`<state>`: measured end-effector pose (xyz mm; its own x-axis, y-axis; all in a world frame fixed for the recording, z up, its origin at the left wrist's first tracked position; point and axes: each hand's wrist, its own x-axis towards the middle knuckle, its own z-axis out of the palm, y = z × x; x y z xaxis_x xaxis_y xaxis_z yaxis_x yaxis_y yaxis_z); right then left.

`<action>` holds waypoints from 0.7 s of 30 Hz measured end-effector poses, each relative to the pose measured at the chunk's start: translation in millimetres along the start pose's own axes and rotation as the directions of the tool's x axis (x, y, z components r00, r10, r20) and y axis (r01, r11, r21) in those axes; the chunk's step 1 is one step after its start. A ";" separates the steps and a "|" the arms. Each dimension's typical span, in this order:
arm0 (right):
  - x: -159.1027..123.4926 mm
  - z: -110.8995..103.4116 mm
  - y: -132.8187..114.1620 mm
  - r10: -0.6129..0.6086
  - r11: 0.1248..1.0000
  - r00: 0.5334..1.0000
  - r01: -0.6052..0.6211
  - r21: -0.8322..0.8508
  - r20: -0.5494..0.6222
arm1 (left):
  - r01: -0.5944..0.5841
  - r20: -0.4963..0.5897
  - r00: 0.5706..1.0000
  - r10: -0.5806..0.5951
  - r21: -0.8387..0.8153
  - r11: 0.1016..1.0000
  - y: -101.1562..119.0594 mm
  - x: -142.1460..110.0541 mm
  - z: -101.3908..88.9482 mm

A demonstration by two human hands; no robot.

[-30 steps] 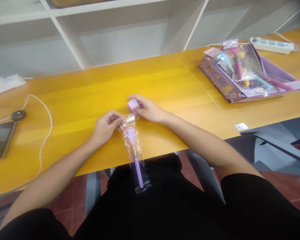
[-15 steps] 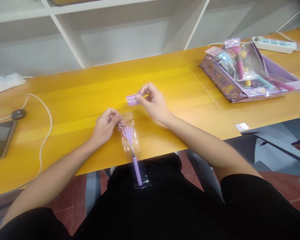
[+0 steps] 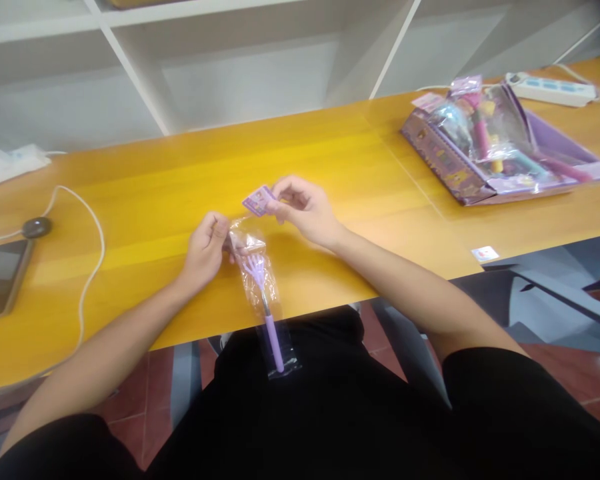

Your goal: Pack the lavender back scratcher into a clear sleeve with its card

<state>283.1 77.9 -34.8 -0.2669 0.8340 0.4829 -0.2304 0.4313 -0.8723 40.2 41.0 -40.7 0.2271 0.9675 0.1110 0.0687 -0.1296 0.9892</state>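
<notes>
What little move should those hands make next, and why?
Probably the right hand should bring the small purple card down to the top of the clear bag: the card sits just above it, and the left hand already steadies the bag by its upper edge.

Back scratcher (image 3: 274,343): one, lilac claw head, slim metal shaft, lilac handle; slanted, claw far, handle near. Clear plastic bag (image 3: 249,243): one, crinkled, enclosing the scratcher, near centre. Printed card (image 3: 258,201): one, small, purple, tilted, beside the bag's far end.
</notes>
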 end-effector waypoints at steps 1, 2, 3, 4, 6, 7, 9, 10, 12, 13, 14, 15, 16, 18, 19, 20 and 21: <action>0.0 -0.5 -0.8 -0.029 1.000 0.999 0.029 -0.007 0.026 | -0.005 -0.003 1.000 0.005 -0.003 1.000 0.0 0.0 -0.1; 0.0 -1.1 -2.0 -0.054 0.998 0.997 0.056 -0.020 0.060 | -0.010 -0.006 1.000 0.010 -0.007 1.000 -0.3 0.1 -0.3; 0.1 -1.5 -3.3 -0.070 0.996 0.993 0.074 -0.042 0.100 | -0.013 -0.007 1.000 0.013 -0.011 1.000 -1.0 0.3 -0.6; 0.2 -1.8 -4.7 -0.070 0.994 0.988 0.081 -0.074 0.141 | -0.015 -0.008 1.000 0.015 -0.014 1.000 -2.1 0.6 -1.1; -0.2 -1.5 -7.0 -0.039 0.987 0.980 0.068 -0.146 0.194 | -0.017 -0.007 1.000 0.017 -0.021 1.000 -5.5 1.3 -2.6; -0.6 -1.0 -7.6 -0.014 0.983 0.978 0.051 -0.176 0.207 | -0.020 -0.007 1.000 0.020 -0.020 1.000 -7.5 1.6 -3.4; -1.9 0.6 -7.7 0.028 0.978 0.977 0.017 -0.208 0.212 | -0.035 -0.010 0.999 0.035 -0.014 0.999 -10.9 2.0 -4.6; -2.6 1.3 -7.4 0.040 0.977 0.978 0.005 -0.215 0.206 | -0.041 -0.009 0.999 0.041 -0.014 0.999 -11.9 2.0 -4.9; -3.8 2.3 -6.5 0.043 0.973 0.983 0.000 -0.232 0.180 | -0.044 0.005 0.999 0.044 -0.034 0.998 -11.9 1.6 -4.4; -4.1 2.5 -5.9 0.037 0.970 0.986 0.004 -0.243 0.161 | -0.041 0.023 0.999 0.042 -0.054 0.998 -11.1 1.1 -3.8; -4.3 2.6 -5.4 0.028 0.967 0.989 0.009 -0.253 0.144 | -0.038 0.046 0.998 0.041 -0.076 0.996 -9.8 0.7 -3.0; -4.3 2.6 -4.8 0.022 0.966 0.992 0.012 -0.260 0.127 | -0.036 0.073 0.996 0.043 -0.093 0.995 -8.4 0.2 -2.2; -4.2 2.5 -4.2 0.017 0.965 0.994 0.013 -0.261 0.111 | -0.036 0.100 0.994 0.046 -0.100 0.994 -7.1 -0.2 -1.5; -3.9 2.7 -2.9 0.015 0.967 0.996 0.009 -0.256 0.092 | -0.044 0.134 0.989 0.056 -0.085 0.995 -5.4 -0.6 -0.3; -3.8 3.0 -2.2 0.018 0.968 0.996 0.005 -0.252 0.087 | -0.051 0.137 0.989 0.061 -0.072 0.996 -5.0 -0.7 0.1; -3.9 3.4 -1.4 0.023 0.969 0.996 -0.002 -0.249 0.082 | -0.058 0.131 0.989 0.066 -0.059 0.997 -4.8 -0.7 0.4; -4.0 4.0 -0.5 0.030 0.969 0.996 -0.010 -0.248 0.079 | -0.067 0.118 0.990 0.072 -0.050 0.997 -4.6 -0.6 0.8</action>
<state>280.6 73.0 -36.0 -0.3467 0.8169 0.4610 0.0119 0.4952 -0.8687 40.5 40.9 -45.5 0.3445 0.9232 0.1701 0.0046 -0.1829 0.9831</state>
